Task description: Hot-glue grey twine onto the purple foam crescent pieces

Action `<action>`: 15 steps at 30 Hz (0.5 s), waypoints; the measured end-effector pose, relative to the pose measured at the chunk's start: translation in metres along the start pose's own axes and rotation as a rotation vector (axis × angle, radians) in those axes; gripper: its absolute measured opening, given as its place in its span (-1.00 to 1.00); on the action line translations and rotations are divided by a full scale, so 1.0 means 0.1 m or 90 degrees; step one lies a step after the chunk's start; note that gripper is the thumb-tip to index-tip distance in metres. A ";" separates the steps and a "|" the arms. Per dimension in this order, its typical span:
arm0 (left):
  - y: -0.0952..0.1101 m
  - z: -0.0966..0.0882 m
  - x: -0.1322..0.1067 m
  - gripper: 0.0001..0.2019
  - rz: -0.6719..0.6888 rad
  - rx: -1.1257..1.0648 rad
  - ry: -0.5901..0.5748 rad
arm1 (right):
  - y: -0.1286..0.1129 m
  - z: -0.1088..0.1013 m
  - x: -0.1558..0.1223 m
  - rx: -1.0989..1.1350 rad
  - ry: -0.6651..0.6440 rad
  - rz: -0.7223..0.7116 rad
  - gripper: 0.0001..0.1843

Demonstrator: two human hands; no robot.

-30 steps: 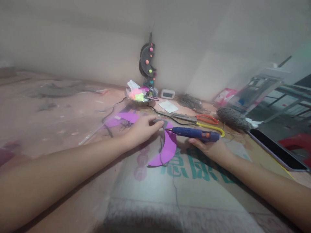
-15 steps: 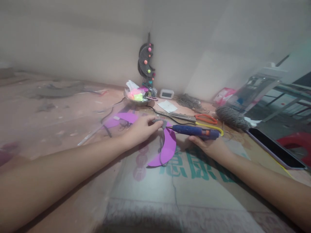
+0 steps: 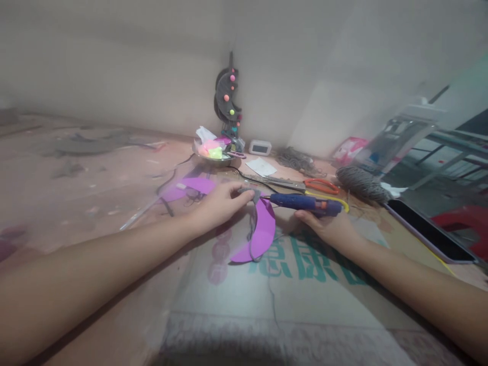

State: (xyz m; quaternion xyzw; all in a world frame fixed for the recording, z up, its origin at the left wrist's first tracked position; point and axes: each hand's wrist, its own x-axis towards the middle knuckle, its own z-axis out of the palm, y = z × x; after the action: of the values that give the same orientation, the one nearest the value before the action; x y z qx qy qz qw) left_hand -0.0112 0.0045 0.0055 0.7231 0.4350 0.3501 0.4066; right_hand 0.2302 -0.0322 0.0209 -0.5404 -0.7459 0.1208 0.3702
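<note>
Higher along purple crescent: glue gun gripped in right hand, yarn pinched in left hand

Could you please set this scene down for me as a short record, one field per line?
Left hand: at the grey-wrapped upper end of the purple crescent
Right hand: holding the blue glue gun
Nozzle: pointing at the grey wrapping; contact unclear
Under the crescent: printed sheet
Beyond the hands: orange-handled scissors, metal bowl
Far right: grey yarn bundle, phone
By the wall: ball-studded grey ornament
</note>
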 end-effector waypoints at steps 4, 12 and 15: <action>-0.01 0.00 0.01 -0.67 0.013 0.008 0.001 | 0.00 0.00 0.00 -0.011 0.001 0.009 -0.70; -0.02 0.00 0.00 -0.67 0.031 0.040 -0.002 | 0.01 0.00 0.01 -0.031 0.034 -0.002 -0.76; -0.02 0.00 0.01 -0.67 0.034 0.043 -0.002 | 0.03 0.00 0.01 -0.038 0.046 0.000 -0.76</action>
State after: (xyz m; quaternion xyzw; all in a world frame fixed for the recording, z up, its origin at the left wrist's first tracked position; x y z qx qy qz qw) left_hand -0.0118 0.0057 0.0037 0.7481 0.4267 0.3449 0.3733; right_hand 0.2326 -0.0299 0.0197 -0.5554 -0.7350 0.0789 0.3809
